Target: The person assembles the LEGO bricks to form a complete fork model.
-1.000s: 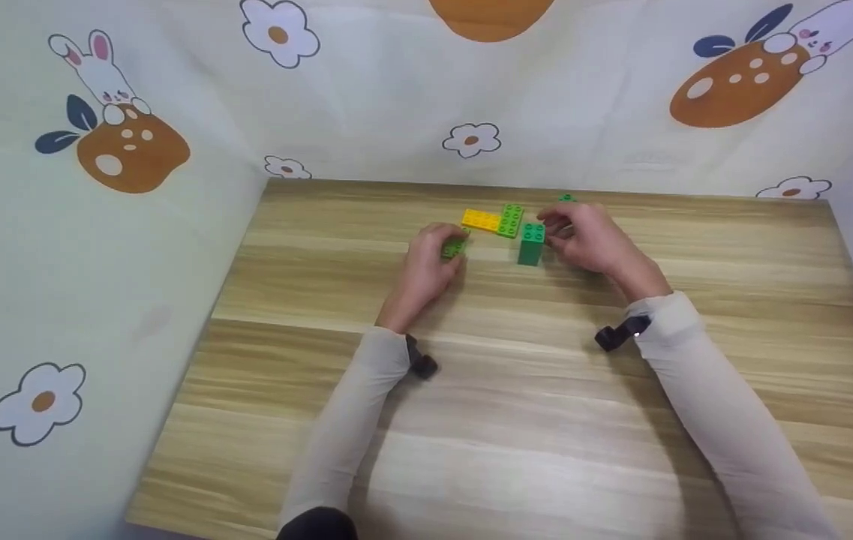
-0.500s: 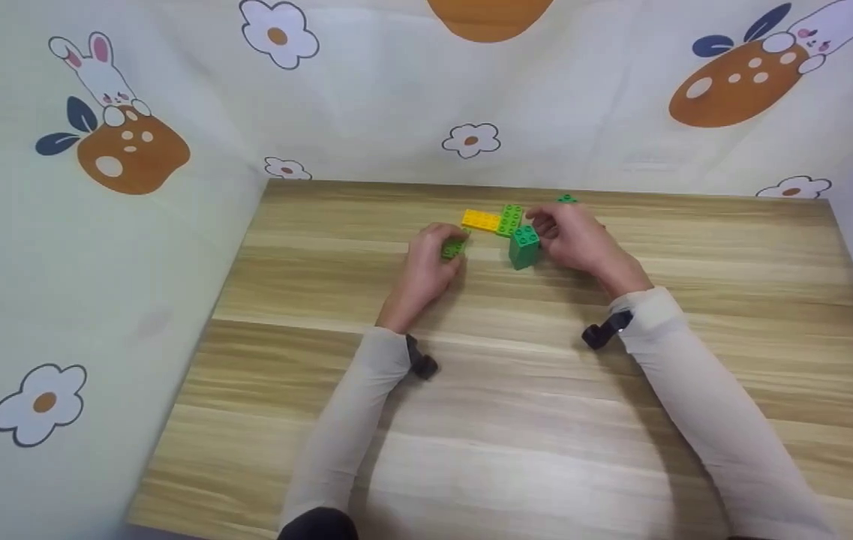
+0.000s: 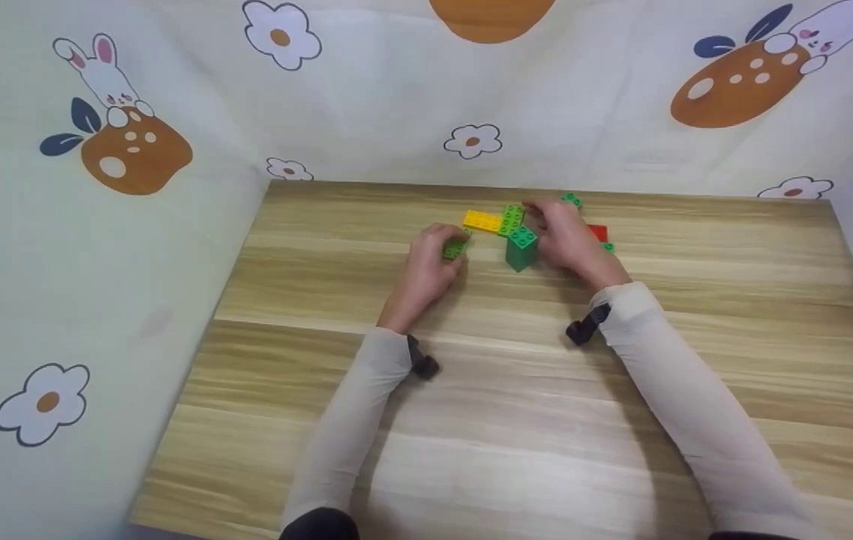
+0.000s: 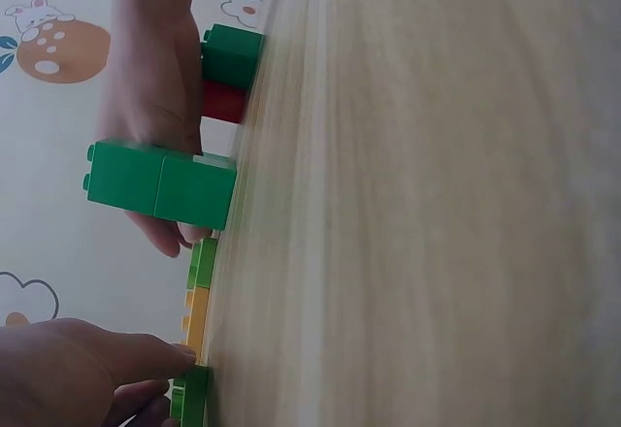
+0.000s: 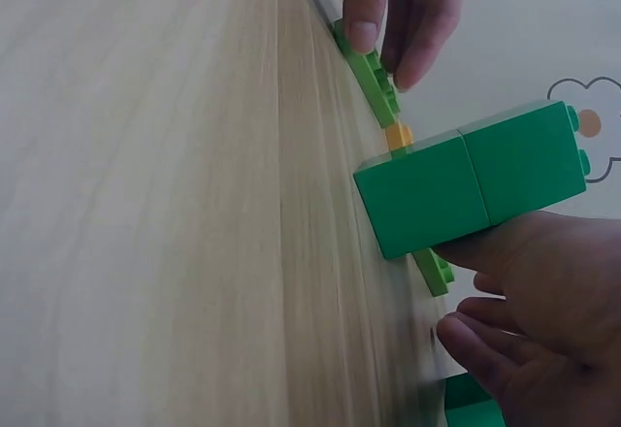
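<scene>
Left hand [image 3: 432,262] pinches a lime-green brick [image 3: 455,248] as right hand [image 3: 570,236] reaches around a green stack [image 3: 521,253]

The lime-green brick sits low on the wood-grain surface [image 3: 516,405], studs up, in the left hand's grip: narrow, with the thumb on the near side and a fingertip on the far side. Just beyond it lies a flat yellow brick [image 3: 481,220], its long side running left to right. At that brick's right end, touching or nearly so, a second lime-green brick [image 3: 512,219] lies crosswise.

The green stack, two bricks joined one above the other, stands upright on the near side of the second lime-green brick, with four studs on top and one corner turned toward the person. The right hand is just beside it, fingers passing behind it toward the second lime-green brick. The stack hides the contact, so whether the right hand's grip holds anything cannot be told.

Past the right hand lie a red brick [image 3: 599,233], partly covered by that hand, a small visible piece of green brick [image 3: 608,247] next to it, and a far green brick [image 3: 572,200] near the back edge. Pale sleeves [image 3: 696,405] cover both arms, with a black device [image 3: 424,365] at each wrist. Behind hangs a white covering [image 3: 366,105] printed with rabbits, orange fruit and flowers.
</scene>
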A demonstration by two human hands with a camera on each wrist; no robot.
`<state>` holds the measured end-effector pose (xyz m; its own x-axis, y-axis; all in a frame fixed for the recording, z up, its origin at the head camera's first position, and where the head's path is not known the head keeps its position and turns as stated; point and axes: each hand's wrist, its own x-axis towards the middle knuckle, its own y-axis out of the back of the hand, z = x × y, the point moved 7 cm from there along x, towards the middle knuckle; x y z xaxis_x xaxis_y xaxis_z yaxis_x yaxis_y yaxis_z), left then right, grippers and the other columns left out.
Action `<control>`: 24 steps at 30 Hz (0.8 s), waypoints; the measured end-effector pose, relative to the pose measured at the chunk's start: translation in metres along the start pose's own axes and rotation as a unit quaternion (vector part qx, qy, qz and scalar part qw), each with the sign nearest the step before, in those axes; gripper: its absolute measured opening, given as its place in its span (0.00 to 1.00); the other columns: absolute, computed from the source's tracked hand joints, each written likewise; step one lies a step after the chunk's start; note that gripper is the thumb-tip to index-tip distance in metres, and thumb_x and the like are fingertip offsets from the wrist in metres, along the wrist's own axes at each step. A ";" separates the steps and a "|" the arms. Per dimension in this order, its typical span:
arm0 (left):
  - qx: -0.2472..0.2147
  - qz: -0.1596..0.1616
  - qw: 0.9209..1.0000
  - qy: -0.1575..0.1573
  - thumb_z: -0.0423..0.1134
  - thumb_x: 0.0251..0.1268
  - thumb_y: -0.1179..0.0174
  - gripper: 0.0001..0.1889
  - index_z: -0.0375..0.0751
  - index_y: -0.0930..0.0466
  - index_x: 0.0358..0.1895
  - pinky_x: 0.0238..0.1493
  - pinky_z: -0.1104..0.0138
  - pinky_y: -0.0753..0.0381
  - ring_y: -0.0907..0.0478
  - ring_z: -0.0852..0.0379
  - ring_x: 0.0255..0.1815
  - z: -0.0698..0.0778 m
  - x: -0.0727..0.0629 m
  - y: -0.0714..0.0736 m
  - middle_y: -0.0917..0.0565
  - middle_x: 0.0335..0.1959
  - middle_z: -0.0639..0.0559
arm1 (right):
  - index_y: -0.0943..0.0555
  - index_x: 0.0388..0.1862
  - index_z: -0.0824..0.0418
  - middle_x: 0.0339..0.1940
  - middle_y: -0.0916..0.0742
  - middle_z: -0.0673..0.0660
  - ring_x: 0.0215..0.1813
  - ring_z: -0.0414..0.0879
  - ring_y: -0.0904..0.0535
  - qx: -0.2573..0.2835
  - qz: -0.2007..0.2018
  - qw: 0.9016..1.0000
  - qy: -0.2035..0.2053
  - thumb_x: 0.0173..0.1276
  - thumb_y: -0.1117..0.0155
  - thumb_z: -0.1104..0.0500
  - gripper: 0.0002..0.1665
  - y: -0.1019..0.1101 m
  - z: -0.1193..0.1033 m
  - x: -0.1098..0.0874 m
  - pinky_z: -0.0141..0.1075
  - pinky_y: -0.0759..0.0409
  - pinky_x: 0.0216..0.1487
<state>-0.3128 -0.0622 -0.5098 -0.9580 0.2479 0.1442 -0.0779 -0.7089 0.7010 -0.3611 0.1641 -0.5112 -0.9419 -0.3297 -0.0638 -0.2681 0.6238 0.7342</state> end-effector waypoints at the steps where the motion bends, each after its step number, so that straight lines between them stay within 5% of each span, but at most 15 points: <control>1: -0.001 -0.001 1.000 0.001 0.29 0.71 0.31 0.18 0.39 0.14 0.62 0.76 0.57 0.21 0.19 0.48 0.68 0.000 0.000 0.000 0.14 0.64 0.45 | 0.30 0.80 0.70 0.78 0.22 0.69 0.76 0.62 0.25 0.000 -0.002 1.000 -0.003 0.71 0.47 0.78 0.37 -0.001 0.000 0.001 0.59 0.26 0.80; 15: 0.000 -0.011 1.000 0.017 0.29 0.72 0.31 0.18 0.41 0.14 0.62 0.77 0.57 0.23 0.20 0.50 0.69 -0.001 0.001 -0.003 0.15 0.65 0.47 | 0.30 0.82 0.65 0.81 0.23 0.66 0.81 0.61 0.28 0.017 0.000 1.000 -0.005 0.69 0.48 0.82 0.42 -0.005 0.003 0.001 0.59 0.32 0.84; 24: -0.012 -0.011 1.000 0.013 0.30 0.72 0.31 0.18 0.40 0.14 0.62 0.78 0.56 0.23 0.20 0.50 0.70 -0.003 0.001 -0.001 0.16 0.66 0.46 | 0.29 0.81 0.66 0.78 0.21 0.66 0.72 0.61 0.23 0.014 0.024 1.000 0.002 0.70 0.32 0.72 0.40 0.010 -0.001 -0.007 0.58 0.23 0.77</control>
<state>-0.3141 -0.0628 -0.5123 -0.9628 0.2468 0.1098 -0.1059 -0.7188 0.6871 -0.3568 0.1718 -0.5022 -0.9531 -0.3015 -0.0263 -0.2281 0.6586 0.7171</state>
